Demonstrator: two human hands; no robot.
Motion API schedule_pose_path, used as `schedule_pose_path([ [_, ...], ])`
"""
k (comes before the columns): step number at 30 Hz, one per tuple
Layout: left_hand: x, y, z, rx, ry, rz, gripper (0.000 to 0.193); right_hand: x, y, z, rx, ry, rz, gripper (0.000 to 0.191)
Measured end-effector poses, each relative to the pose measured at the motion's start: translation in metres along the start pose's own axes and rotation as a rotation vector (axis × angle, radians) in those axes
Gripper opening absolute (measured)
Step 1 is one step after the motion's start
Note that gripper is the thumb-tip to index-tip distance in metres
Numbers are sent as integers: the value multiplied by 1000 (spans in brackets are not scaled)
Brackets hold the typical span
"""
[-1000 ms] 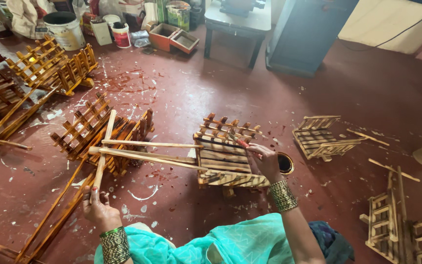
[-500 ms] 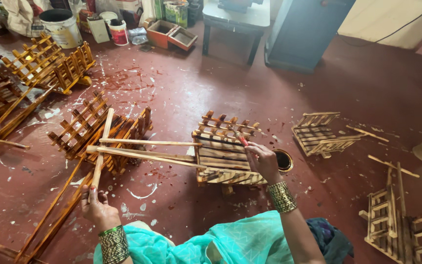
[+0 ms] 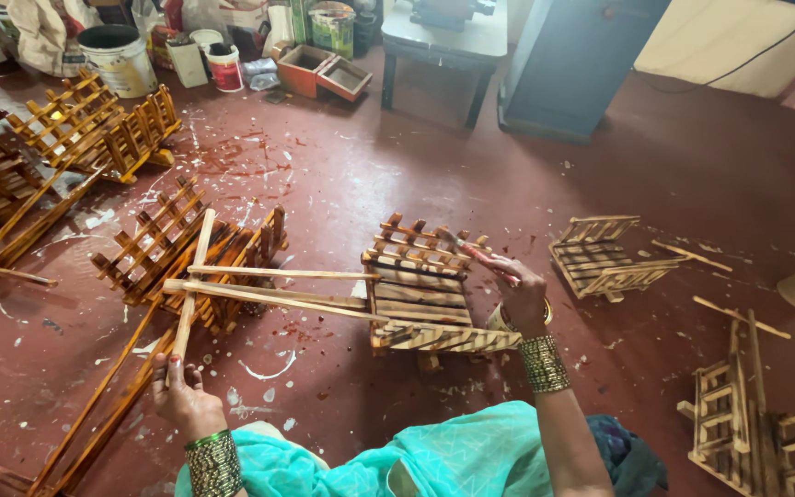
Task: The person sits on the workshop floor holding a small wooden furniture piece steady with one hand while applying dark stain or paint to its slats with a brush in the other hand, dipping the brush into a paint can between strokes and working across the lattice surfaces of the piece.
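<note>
My left hand (image 3: pixel 181 398) grips the near end of a pale wooden stick (image 3: pixel 190 290), part of a light stick frame that reaches across to a slatted wooden rack (image 3: pixel 420 299) on the red floor in front of me. My right hand (image 3: pixel 519 293) is at the rack's right side. It holds a thin brush (image 3: pixel 467 248) whose tip rests on the rack's far top slats. The rack is brown-stained with dark burnt stripes. Both wrists wear bangles, and my lap is covered in teal cloth.
Several stained racks lie at left (image 3: pixel 94 124) and beside the stick frame (image 3: pixel 177 244). More racks sit to the right (image 3: pixel 600 262) and at lower right (image 3: pixel 752 414). Paint buckets (image 3: pixel 121 60), small boxes, a grey table (image 3: pixel 443 37) and a blue cabinet (image 3: pixel 572 64) line the back. Loose sticks lie on the paint-spattered floor.
My right hand has shifted slightly along the rack's top with the brush. My left hand keeps its hold on the stick, with little movement.
</note>
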State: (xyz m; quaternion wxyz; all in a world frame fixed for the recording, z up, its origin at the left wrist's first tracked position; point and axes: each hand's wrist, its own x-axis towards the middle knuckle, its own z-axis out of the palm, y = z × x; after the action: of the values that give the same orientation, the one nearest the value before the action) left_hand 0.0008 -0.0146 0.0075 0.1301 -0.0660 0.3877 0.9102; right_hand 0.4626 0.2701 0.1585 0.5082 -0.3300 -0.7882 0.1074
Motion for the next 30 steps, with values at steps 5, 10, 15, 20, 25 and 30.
schedule_pose_path([
  [5,2,-1,-1,17,16,-3,21,6,2,-9,12,31,40,30],
  [10,-2,1,1,21,30,-5,22,-4,4,-8,64,-14,7,30],
  [15,-6,5,5,11,26,-11,21,-6,24,-8,99,-6,158,31],
  [20,-6,3,5,11,19,10,21,-13,40,-15,111,50,211,29],
  [25,-1,0,-1,-4,5,-3,21,-23,44,-1,435,86,240,27],
  [30,4,-3,-2,26,14,0,20,-22,45,2,236,135,298,29],
])
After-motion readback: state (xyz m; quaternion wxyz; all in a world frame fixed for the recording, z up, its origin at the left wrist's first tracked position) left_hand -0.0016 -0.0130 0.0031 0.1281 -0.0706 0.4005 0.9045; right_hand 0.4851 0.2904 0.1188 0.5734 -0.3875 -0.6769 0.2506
